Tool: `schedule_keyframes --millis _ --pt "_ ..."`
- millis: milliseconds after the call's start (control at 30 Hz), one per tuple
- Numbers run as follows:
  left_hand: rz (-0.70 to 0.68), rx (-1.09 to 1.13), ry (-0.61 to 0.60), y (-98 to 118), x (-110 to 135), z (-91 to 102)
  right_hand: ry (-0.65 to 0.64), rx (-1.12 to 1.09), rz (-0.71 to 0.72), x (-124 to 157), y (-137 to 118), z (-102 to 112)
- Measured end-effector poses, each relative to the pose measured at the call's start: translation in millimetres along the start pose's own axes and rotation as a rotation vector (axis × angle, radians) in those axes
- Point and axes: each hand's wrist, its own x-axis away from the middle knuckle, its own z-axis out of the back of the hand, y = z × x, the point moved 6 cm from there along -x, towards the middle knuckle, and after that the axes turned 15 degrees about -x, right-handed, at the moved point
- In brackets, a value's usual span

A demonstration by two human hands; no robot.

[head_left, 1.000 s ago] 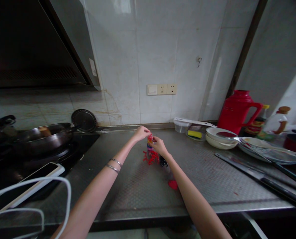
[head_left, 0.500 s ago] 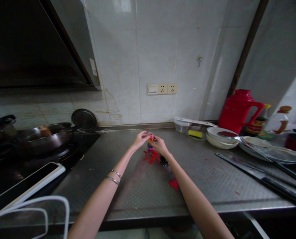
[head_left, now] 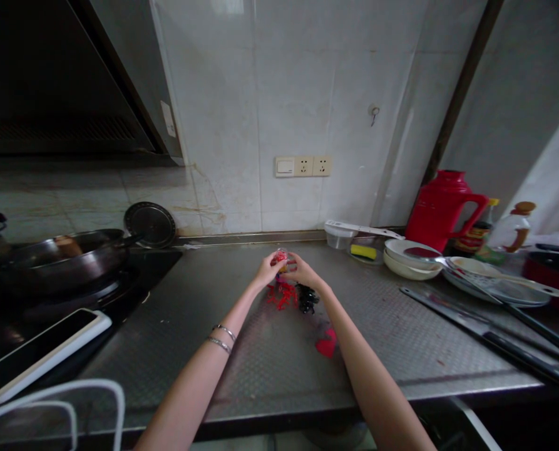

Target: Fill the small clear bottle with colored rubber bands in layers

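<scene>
A small clear container (head_left: 282, 255) of colourful small pieces, red at the top, stands upright on the metal counter (head_left: 255, 376). My left hand (head_left: 266, 270) is closed around its left side, fingers at the top. My right hand (head_left: 302, 272) curves its fingers round the right side. Just in front of the container lies a loose pile of small red pieces (head_left: 283, 297). A heap of small shiny black pieces (head_left: 307, 299) lies beside it, under my right wrist. Closer to me is a flat red piece (head_left: 326, 344), partly behind my right forearm.
Left are a pan (head_left: 67, 263) on the black hob and a white-edged device (head_left: 49, 357) with a white cable. Right are a yellow sponge (head_left: 364, 252), stacked bowls (head_left: 410, 268), a long knife (head_left: 448, 311) and a red thermos jug (head_left: 441, 210). The tiled wall closes the back.
My left hand has moved in from beside the container's top to grip its side. My right hand has opened wider around it. The view has shifted slightly, and more of the black heap shows.
</scene>
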Motion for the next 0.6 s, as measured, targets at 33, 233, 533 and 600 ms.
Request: schedule_keyframes --millis 33,233,533,600 --pt "0.006 -0.002 0.001 0 1 0.5 -0.026 0.052 -0.029 1 0 3" --pt "0.029 0.04 -0.023 2 5 0.8 -0.217 0.376 -0.109 11 -2 4" --pt "0.093 0.063 0.011 -20 1 -4.0 -0.338 0.523 -0.092 14 3 -13" --pt "0.111 0.067 0.022 -23 0 -3.5 -0.328 0.503 -0.076 13 5 -14"
